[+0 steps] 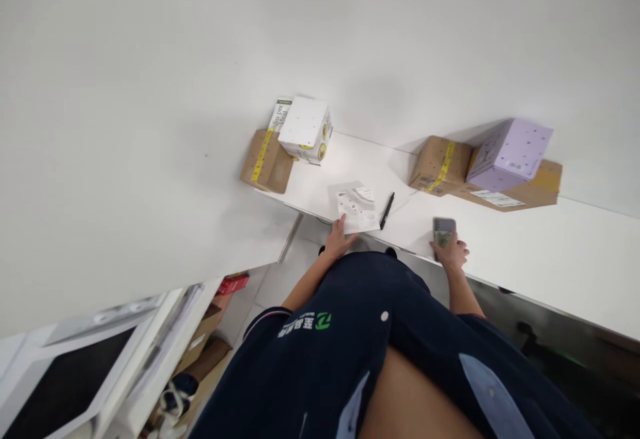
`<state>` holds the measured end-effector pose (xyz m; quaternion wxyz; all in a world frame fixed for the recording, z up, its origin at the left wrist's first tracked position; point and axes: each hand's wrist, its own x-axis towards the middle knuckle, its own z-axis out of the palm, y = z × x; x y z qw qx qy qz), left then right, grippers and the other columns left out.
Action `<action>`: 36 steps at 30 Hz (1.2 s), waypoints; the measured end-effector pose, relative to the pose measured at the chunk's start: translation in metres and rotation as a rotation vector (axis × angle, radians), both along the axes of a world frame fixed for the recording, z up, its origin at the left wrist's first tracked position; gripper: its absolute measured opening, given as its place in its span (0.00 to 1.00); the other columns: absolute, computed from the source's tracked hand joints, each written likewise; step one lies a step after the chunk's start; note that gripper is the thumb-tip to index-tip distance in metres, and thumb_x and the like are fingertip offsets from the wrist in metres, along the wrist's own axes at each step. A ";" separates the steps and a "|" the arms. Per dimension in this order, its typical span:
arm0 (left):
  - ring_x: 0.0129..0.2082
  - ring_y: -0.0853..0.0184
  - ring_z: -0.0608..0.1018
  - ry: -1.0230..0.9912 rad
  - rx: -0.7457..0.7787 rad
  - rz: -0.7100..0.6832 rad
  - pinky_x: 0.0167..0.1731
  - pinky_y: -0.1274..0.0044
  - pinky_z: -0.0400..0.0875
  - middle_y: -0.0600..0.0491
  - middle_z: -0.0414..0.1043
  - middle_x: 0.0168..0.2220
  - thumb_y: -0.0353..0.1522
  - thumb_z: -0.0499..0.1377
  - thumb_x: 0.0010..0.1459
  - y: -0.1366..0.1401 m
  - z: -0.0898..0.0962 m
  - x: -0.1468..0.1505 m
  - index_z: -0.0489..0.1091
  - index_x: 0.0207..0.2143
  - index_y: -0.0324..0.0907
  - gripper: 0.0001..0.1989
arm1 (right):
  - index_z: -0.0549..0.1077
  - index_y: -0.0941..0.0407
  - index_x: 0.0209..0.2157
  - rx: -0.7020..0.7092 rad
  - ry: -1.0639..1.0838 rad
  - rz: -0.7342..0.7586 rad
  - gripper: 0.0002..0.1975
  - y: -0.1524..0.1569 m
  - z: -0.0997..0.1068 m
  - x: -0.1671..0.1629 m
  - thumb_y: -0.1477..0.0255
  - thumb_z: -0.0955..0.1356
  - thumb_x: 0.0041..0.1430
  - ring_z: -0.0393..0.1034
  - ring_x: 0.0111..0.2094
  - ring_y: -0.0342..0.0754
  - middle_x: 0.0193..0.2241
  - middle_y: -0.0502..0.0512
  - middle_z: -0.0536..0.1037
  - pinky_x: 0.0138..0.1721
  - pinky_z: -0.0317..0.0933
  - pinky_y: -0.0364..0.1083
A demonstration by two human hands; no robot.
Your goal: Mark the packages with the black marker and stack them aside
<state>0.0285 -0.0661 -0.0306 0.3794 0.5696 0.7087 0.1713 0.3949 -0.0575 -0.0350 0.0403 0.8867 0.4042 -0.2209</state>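
My left hand (337, 240) is at the near edge of a white table, with its fingers on the lower left corner of a flat white packet (356, 209) bearing printed labels. The thumb points right along the packet's near edge. Just right of the packet lies a black marker pen (387, 211), slanted and touched by neither hand. My right hand (451, 252) grips the lower part of a grey smartphone (443, 227), thumb on its left side and fingers on its right. The phone's back faces up, showing camera lenses and a green patch.
On the table (595, 245), a white box (304, 122) rests by a taped brown carton (267, 162) at left. A purple box (510, 152) sits atop brown cartons (440, 165) at right. A white wall stands behind. A dark-screened device (75, 385) is at lower left.
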 end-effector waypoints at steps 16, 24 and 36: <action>0.59 0.50 0.71 0.306 0.054 -0.035 0.55 0.62 0.68 0.37 0.61 0.63 0.41 0.61 0.61 0.031 0.002 -0.004 0.52 0.70 0.46 0.38 | 0.71 0.51 0.46 0.362 1.375 -0.542 0.26 0.030 0.046 -0.084 0.60 0.74 0.44 0.70 0.24 0.44 0.26 0.46 0.76 0.23 0.64 0.41; 0.52 0.58 0.74 -0.221 0.317 0.189 0.57 0.64 0.67 0.43 0.74 0.49 0.36 0.55 0.63 0.030 0.043 0.016 0.74 0.52 0.42 0.17 | 0.74 0.52 0.40 0.057 1.963 -0.331 0.21 0.053 0.099 -0.166 0.53 0.71 0.50 0.78 0.37 0.56 0.34 0.56 0.83 0.36 0.74 0.54; 0.27 0.70 0.70 -1.019 0.236 0.712 0.26 0.78 0.66 0.53 0.71 0.29 0.51 0.58 0.61 0.011 0.060 0.048 0.71 0.38 0.41 0.22 | 0.74 0.54 0.42 -0.207 2.074 -0.484 0.17 0.046 0.103 -0.205 0.58 0.70 0.54 0.79 0.39 0.56 0.30 0.54 0.82 0.41 0.75 0.53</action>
